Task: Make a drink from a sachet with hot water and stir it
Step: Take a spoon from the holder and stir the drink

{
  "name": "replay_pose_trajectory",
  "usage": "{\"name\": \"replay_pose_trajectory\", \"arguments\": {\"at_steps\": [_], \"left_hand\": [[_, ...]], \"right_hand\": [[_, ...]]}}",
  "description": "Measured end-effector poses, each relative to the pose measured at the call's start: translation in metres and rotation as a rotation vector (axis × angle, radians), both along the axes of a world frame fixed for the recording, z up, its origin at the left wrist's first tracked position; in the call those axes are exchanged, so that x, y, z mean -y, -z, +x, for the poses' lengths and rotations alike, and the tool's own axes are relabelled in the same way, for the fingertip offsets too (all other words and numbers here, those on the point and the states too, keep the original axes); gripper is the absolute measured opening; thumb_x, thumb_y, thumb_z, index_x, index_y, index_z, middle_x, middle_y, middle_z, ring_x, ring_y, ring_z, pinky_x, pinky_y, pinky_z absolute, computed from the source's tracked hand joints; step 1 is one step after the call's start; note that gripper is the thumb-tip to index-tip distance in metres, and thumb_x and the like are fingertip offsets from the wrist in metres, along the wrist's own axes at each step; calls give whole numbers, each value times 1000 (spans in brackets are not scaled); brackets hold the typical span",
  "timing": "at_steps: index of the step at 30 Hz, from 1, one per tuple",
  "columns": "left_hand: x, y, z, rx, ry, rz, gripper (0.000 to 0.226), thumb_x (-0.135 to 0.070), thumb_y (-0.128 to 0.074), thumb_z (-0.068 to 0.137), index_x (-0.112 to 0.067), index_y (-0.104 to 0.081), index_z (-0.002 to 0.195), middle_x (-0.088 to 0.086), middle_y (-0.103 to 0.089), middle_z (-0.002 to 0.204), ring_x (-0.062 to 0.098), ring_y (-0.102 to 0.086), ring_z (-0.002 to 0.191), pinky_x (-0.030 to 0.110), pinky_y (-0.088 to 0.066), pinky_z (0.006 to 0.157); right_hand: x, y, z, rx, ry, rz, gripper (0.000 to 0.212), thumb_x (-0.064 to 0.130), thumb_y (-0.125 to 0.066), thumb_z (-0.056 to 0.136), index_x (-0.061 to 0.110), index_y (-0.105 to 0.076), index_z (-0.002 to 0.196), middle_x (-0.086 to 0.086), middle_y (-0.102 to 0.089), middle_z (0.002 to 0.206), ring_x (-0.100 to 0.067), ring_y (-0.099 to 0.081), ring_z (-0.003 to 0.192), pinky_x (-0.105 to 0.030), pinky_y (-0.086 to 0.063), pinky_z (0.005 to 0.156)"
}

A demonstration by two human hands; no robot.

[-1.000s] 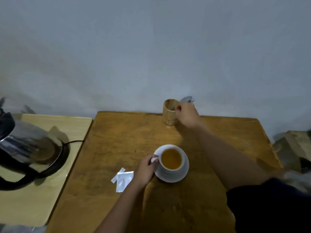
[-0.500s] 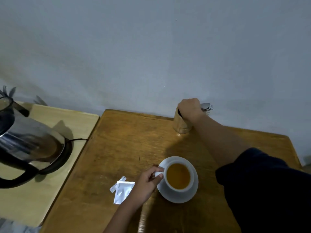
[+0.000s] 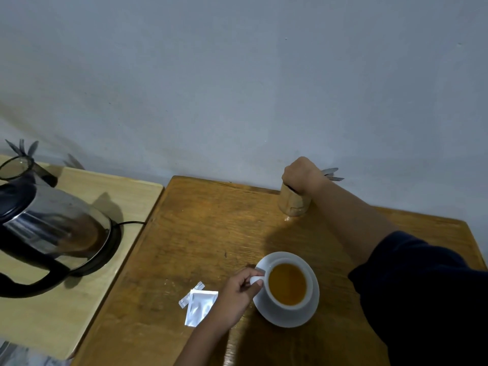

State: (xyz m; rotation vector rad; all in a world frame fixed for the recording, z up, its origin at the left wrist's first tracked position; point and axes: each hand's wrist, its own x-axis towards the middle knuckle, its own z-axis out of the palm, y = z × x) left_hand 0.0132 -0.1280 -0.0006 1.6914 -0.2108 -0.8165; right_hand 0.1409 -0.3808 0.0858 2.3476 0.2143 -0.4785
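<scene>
Two hands: both busy, one at the cup, one at the far holder
Left hand (image 3: 237, 291): grip narrow, pinched on the handle of the cup (image 3: 287, 285), steadying it
Cup: white, on its saucer (image 3: 311, 310) near the front of the tabletop (image 3: 211, 233), filled with clear amber liquid
Right hand (image 3: 301, 174): fist curled over the mouth of the wooden holder (image 3: 293, 204) at the back edge; what the fingers hold is hidden (I cannot tell whether they have a spoon)
Cutlery (image 3: 331, 174): metal ends poke out past the knuckles, long axes leaning away toward the wall
Key relation: the cup lies toward the body and a little left of the right hand, well apart, so a stirrer must travel back along the forearm
Sachet (image 3: 199, 305): torn, silvery, flat beside the left wrist
Kettle (image 3: 50, 225): on its base, on the side surface to the left
Stage, as I judge: poured, not yet stirred
</scene>
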Motion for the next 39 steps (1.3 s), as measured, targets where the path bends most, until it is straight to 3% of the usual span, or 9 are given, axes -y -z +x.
{"name": "replay_pose_trajectory", "arguments": {"at_steps": [2,6,11,14,19,23,28,33,39], "left_hand": [[0,0,0,-14,-2,-2,24,-14,-59,88,-36,-69,86,-13,-64,93,7,-59,81,16,-44,65],[0,2,0,-24,-1,-1,29,-15,-60,88,-42,-70,82,-23,-66,89,11,-62,93,27,-46,79],[-1,0,-1,-16,14,2,23,-17,-59,89,-38,-68,85,-23,-63,79,-2,-56,68,14,-41,59],[-1,1,0,-17,24,2,22,-18,-60,88,-38,-69,85,-23,-65,88,6,-61,87,22,-45,73],[-1,1,1,29,30,-2,21,-14,-60,88,-32,-69,88,-4,-67,100,11,-62,96,22,-47,80],[0,4,1,8,17,-5,25,-15,-61,87,-38,-70,82,-10,-67,95,8,-61,89,23,-45,76],[-2,8,1,14,30,5,22,-16,-59,88,-34,-70,86,-6,-68,99,13,-62,91,27,-48,78],[-1,9,2,23,36,11,21,-14,-59,88,-32,-70,88,0,-69,104,16,-61,99,31,-47,86],[-2,12,1,22,31,26,20,-17,-58,88,-33,-70,89,3,-69,102,18,-61,97,33,-46,86]], "right_hand": [[0,1,0,3,-31,-10,34,-3,-45,88,14,-43,59,5,-38,57,-12,-41,51,-24,-21,42],[0,-1,-2,-1,-115,-19,34,-4,-44,88,15,-43,59,5,-44,62,-16,-47,60,-25,-20,43],[-4,-3,-5,-22,-157,-61,28,-5,-43,86,19,-55,75,5,-68,91,-17,-53,68,-25,-19,43],[-4,-4,-7,-32,-177,-67,28,-3,-43,88,19,-57,78,6,-69,94,-16,-64,80,-25,-19,44],[-1,-3,-12,-28,-152,-40,27,-3,-46,87,19,-60,78,6,-69,89,-14,-57,69,-25,-20,44],[-4,-5,-16,9,-136,-46,26,-3,-46,88,17,-54,73,5,-60,77,-15,-49,64,-25,-18,43],[-7,-13,-19,43,-104,-23,30,-3,-44,87,21,-60,79,6,-59,79,-15,-58,70,-24,-17,44],[-7,-17,-26,57,-46,27,30,-6,-43,86,20,-55,77,9,-46,65,-12,-39,53,-25,-16,44],[-11,-24,-30,78,-65,9,37,-8,-43,87,13,-39,57,6,-38,57,-10,-36,48,-24,-15,43]]}}
